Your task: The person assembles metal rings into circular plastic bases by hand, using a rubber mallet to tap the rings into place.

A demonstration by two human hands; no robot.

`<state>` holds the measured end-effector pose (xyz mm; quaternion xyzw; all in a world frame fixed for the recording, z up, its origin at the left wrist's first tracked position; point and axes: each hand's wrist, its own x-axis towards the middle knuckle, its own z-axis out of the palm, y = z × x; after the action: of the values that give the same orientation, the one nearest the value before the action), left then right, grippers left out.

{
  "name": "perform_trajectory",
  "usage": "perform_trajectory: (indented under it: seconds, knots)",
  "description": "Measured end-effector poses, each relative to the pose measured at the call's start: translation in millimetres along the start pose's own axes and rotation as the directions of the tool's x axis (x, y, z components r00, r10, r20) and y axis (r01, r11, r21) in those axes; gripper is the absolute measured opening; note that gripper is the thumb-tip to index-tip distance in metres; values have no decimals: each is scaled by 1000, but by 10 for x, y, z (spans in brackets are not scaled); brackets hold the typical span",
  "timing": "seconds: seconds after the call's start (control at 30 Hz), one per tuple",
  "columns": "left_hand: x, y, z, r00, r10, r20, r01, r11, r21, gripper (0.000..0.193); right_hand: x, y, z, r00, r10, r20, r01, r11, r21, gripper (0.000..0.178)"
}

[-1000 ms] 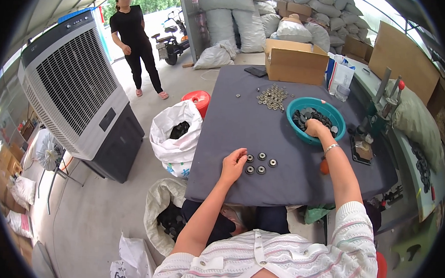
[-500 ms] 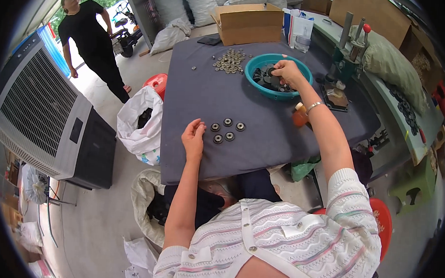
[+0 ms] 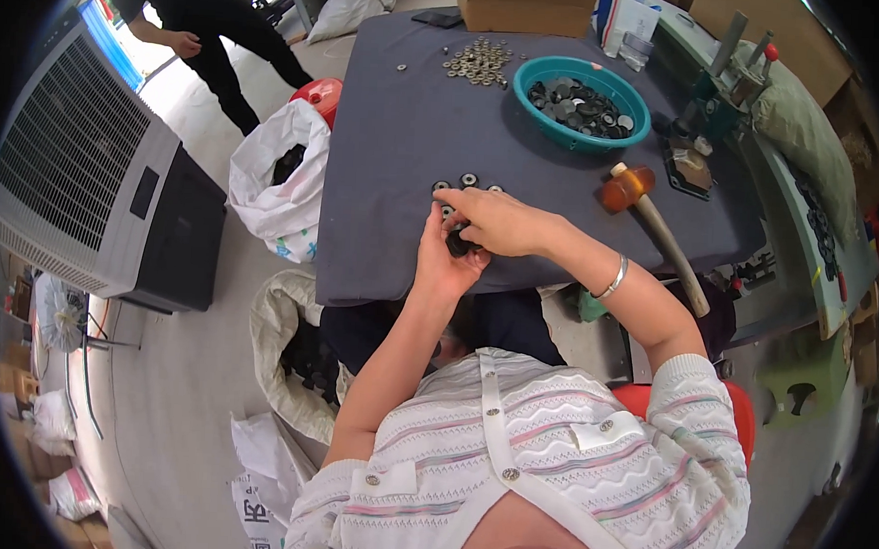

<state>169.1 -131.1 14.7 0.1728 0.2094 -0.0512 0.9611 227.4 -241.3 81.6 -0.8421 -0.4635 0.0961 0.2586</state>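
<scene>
Over the near part of the table my two hands meet around a black round cap (image 3: 458,242). My left hand (image 3: 444,265) is closed on it from below. My right hand (image 3: 508,222) reaches across from the right, its fingers curled over the cap and partly hiding it. Just beyond my fingers lie several black flanged wheels with metal centres (image 3: 470,180), some covered by my hands. Farther right stands a teal bowl (image 3: 581,136) filled with loose black and grey discs (image 3: 574,106).
A mallet with an amber head (image 3: 628,189) lies right of my forearm. Small metal rings (image 3: 480,62) are heaped at the far side, near a cardboard box (image 3: 525,8). A hand press (image 3: 727,91) stands at the right; a person (image 3: 210,29) stands beyond the air cooler (image 3: 82,161).
My right hand has come from the teal bowl to my left hand, which has moved right beside the wheels. The view has tipped downward, and the mallet's handle now shows.
</scene>
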Motion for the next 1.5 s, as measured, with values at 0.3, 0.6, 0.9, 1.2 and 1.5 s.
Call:
perform_trajectory:
  seconds: [0.3, 0.6, 0.9, 1.2, 1.5]
  knots:
    - [-101, 373, -278, 987, 145, 64, -146, 989, 4, 22, -383, 435, -18, 950, 125, -288, -237, 888, -395, 50]
    - [-8, 659, -492, 864, 434, 256, -502, 780, 373, 19, -837, 910, -118, 952, 232, -199, -271, 942, -198, 63]
    - [-8, 610, -554, 844, 434, 315, -533, 743, 405, 18, -797, 923, -125, 959, 260, -112, -277, 945, -173, 40]
    - [-27, 608, -557, 845, 440, 304, -528, 775, 346, 18, -39, 531, 15, 995, 27, -94, -25, 1000, 15, 35]
    - [-51, 626, -558, 853, 429, 296, -510, 806, 299, 18, 285, 462, 94, 995, 16, 95, 4, 979, -205, 37]
